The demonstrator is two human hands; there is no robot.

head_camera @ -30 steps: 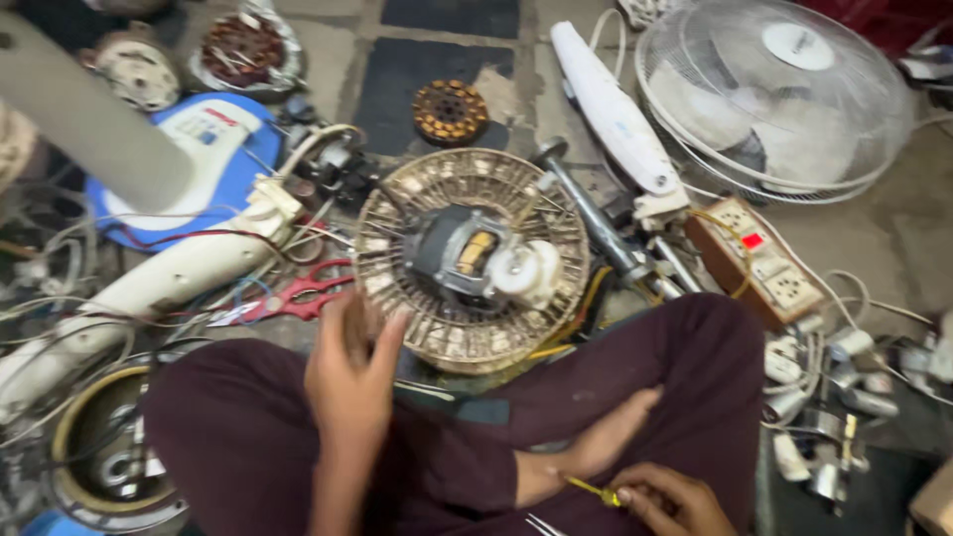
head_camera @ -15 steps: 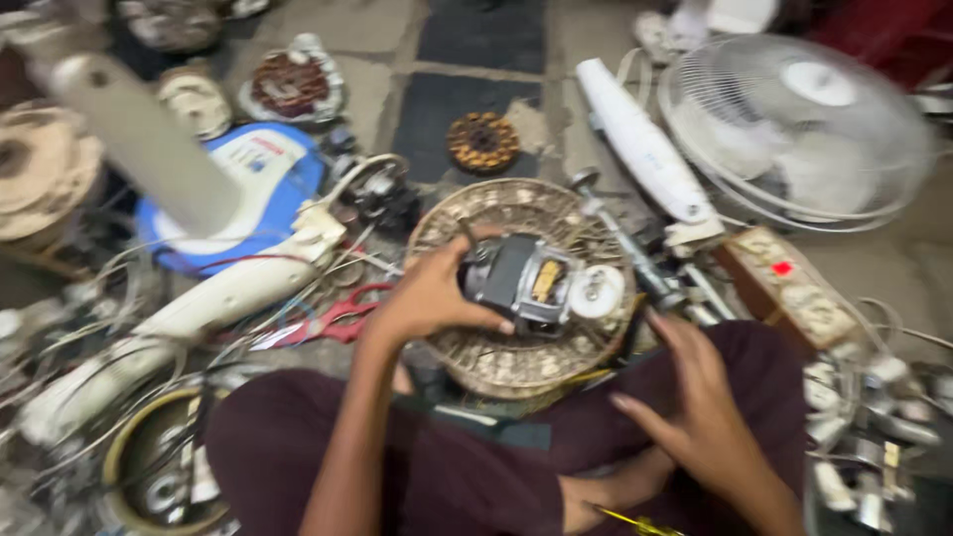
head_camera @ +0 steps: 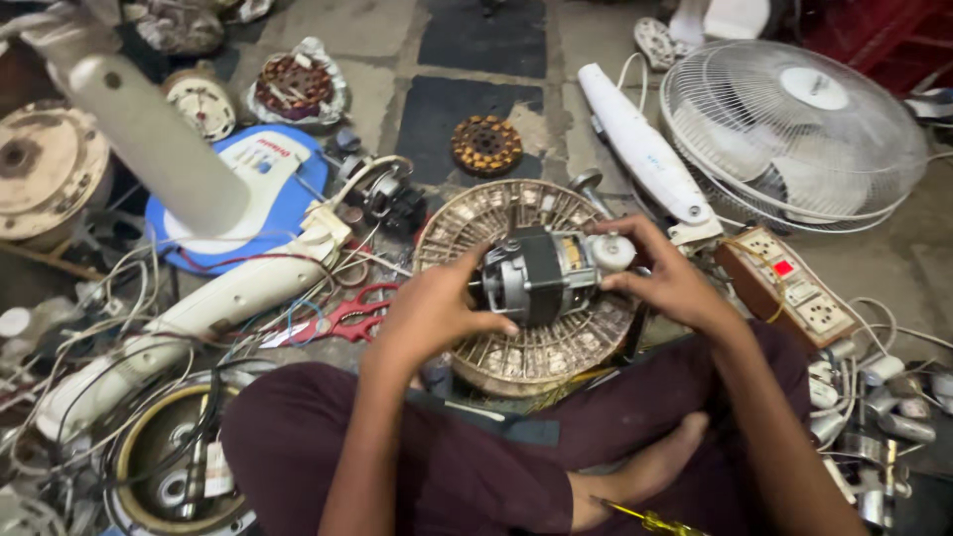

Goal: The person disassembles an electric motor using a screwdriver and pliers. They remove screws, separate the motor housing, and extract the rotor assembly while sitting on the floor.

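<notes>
Red scissors [head_camera: 349, 316] lie at nine o'clock of the round fan grille [head_camera: 526, 352], a power strip [head_camera: 789, 286] at three. Left hand [head_camera: 432, 313] and right hand [head_camera: 667, 278] each clasp an end of the fan motor [head_camera: 544, 276], held over the grille at centre.

Red scissors [head_camera: 342, 316] (beside white fan [head_camera: 794, 134])

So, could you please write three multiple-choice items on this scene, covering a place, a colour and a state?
1. Where is the fan motor?
A. over the round fan grille
B. on the power strip
C. inside the white fan guard

2. What colour are the scissors' handles?
A. blue
B. red
C. green

3. How is the motor held?
A. lying untouched
B. by one hand
C. by left hand and right hand

Answers: 1 A, the grille shows beneath it; 2 B, red loops; 3 C, fingers grip both ends.
</notes>
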